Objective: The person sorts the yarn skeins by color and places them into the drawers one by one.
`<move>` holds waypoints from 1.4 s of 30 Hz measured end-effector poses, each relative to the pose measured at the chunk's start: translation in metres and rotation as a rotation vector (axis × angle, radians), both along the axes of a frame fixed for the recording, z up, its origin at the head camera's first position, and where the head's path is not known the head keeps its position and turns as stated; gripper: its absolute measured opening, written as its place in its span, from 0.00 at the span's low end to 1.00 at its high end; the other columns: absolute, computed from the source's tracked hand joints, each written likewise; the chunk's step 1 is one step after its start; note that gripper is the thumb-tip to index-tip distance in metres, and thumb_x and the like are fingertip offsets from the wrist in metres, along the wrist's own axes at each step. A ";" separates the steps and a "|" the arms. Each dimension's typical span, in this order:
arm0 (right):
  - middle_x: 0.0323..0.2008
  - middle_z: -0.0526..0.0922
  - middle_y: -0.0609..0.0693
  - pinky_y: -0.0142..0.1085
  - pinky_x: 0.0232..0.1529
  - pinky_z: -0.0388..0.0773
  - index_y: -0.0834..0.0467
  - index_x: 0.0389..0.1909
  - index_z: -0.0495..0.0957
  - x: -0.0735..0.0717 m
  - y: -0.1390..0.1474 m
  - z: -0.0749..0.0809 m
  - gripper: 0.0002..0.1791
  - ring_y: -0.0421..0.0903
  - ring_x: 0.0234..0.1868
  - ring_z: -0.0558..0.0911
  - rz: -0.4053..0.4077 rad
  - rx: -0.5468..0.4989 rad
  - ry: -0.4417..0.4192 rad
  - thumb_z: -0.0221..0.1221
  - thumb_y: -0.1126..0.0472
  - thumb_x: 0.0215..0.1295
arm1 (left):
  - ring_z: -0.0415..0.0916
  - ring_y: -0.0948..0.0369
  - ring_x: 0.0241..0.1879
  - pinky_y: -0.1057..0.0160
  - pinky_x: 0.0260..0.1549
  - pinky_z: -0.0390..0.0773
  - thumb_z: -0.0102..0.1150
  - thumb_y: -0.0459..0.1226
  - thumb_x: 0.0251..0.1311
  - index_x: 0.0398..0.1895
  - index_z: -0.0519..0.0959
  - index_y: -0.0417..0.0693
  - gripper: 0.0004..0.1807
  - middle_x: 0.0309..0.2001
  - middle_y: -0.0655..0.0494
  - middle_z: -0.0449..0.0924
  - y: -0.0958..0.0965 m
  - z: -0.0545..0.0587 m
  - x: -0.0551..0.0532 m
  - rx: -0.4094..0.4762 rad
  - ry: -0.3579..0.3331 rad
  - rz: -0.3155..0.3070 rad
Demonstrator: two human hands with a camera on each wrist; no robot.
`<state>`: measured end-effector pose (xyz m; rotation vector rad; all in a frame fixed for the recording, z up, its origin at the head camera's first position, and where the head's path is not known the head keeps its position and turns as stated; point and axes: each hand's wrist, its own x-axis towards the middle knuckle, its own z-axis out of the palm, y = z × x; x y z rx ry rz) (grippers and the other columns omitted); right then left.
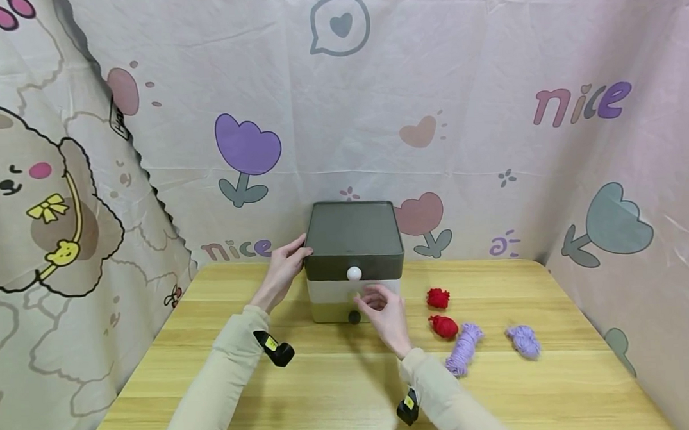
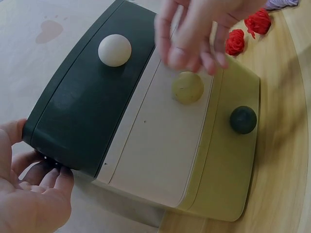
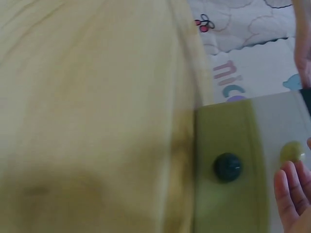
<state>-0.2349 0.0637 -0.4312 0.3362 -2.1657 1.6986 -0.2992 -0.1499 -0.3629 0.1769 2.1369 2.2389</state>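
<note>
A small drawer box [image 1: 353, 227] with a dark green top tier, a white middle tier and an olive-yellow bottom tier stands against the back curtain. My left hand [image 1: 282, 269] holds its upper left corner, thumb at the top edge and fingers along the side. In front of the white tier is my right hand [image 1: 388, 312], fingers apart and bent a little, fingertips right at the yellow knob [image 2: 188, 88]. The dark top tier bears a white knob [image 1: 354, 273], the bottom one a dark green knob [image 1: 354, 317]. All tiers sit flush.
To the right of the box lie two red yarn bundles [image 1: 444, 327]. Beside them are a long lilac yarn skein [image 1: 464, 349] and a shorter lilac yarn bundle [image 1: 524, 342]. A patterned curtain [image 1: 340, 112] hangs behind and around the wooden table [image 1: 306, 396].
</note>
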 end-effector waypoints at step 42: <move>0.29 0.84 0.57 0.27 0.29 0.79 0.62 0.33 0.79 -0.015 -0.013 -0.034 0.15 0.42 0.27 0.83 -0.037 -0.136 -0.058 0.68 0.60 0.44 | 0.48 0.62 0.67 0.59 0.65 0.53 0.50 0.36 0.60 0.66 0.55 0.49 0.30 0.70 0.55 0.47 0.000 0.000 0.001 0.020 0.007 -0.016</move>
